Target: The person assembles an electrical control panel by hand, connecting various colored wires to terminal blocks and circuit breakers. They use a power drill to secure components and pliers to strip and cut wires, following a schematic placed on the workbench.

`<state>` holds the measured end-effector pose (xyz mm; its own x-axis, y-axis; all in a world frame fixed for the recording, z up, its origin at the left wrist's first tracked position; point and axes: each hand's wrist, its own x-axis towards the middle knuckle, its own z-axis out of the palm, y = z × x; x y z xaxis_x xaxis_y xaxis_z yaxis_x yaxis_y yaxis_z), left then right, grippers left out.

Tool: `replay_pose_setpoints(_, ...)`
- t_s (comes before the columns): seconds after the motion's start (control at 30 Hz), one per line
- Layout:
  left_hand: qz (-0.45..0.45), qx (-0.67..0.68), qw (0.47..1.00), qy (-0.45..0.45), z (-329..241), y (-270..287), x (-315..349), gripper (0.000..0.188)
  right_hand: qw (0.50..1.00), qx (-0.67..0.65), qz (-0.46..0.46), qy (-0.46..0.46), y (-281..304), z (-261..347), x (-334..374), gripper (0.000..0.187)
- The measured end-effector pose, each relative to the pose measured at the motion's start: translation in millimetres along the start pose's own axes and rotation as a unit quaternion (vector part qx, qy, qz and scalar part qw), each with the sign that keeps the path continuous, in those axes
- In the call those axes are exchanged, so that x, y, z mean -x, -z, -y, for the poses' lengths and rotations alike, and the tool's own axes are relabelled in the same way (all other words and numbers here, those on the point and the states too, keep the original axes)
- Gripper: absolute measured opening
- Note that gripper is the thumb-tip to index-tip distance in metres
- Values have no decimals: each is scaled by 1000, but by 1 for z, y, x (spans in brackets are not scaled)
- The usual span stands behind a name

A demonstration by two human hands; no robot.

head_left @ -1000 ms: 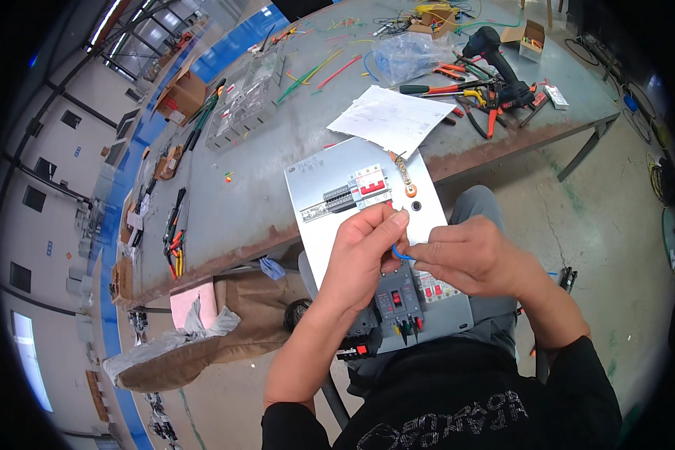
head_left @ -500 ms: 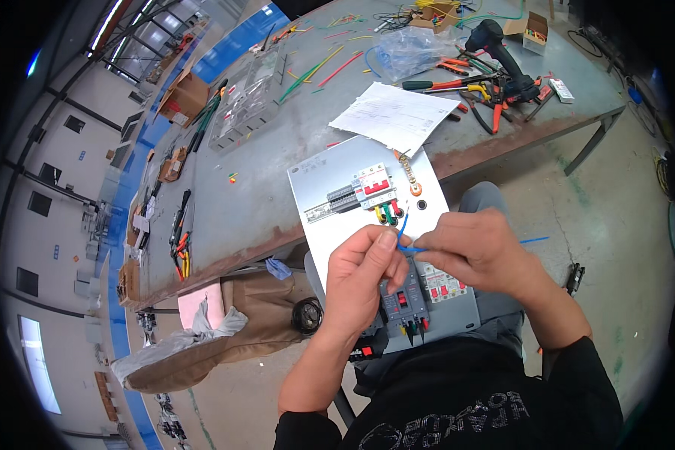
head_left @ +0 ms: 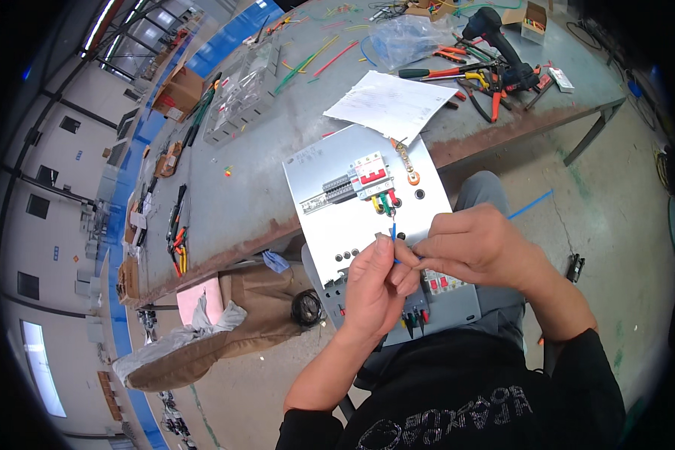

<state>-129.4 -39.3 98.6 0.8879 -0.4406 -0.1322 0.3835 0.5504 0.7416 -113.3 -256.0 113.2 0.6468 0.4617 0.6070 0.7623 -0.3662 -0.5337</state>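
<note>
A thin blue wire (head_left: 394,231) passes between my two hands. My left hand (head_left: 379,285) pinches it between thumb and fingers, its short end pointing up. My right hand (head_left: 476,246) is closed on the same wire just to the right, and the long tail sticks out behind that hand. Below the hands a white mounting plate (head_left: 345,229) rests on my lap, its top against the bench edge. It carries a breaker with a red switch (head_left: 371,175), grey terminal blocks (head_left: 339,188) and short yellow, green and red leads. Small breakers (head_left: 440,282) lower down are partly hidden by my hands.
The metal workbench (head_left: 270,176) bears a paper sheet (head_left: 390,105), a cordless power tool (head_left: 502,52), several pliers (head_left: 495,97), a plastic bag (head_left: 405,41) and a grey parts case (head_left: 244,94). Left of my legs is a brown-covered seat (head_left: 255,307) with a pink pad (head_left: 200,301).
The wire's short end has turned more upright above my left thumb. Its long tail behind my right hand now reaches higher and farther right. Both hands still grip it.
</note>
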Motion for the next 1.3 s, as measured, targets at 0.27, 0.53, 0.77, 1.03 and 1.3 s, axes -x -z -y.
replay_pose_setpoints(0.27, -11, -60, 996, 63, -4, -2, 10, 48, 996, 16, 60, 69, 7, -13, -2, 23)
replay_pose_setpoints(0.53, -18, -143, 972, 186, -24, 5, 13, 47, 992, 31, 92, 86, 1, -21, -1, 29)
replay_pose_setpoints(0.77, 95, 51, 990, 88, -7, 17, 14, 45, 997, -14, 13, 73, -2, -18, -4, 23)
replay_pose_setpoints(1.03, 80, 47, 995, 43, 7, 23, 20, 39, 996, 1, 36, 76, 0, -17, 1, 21)
replay_pose_setpoints(1.3, 55, 42, 997, 21, 3, 16, 23, 40, 996, 5, -1, 92, -4, -11, -3, 25)
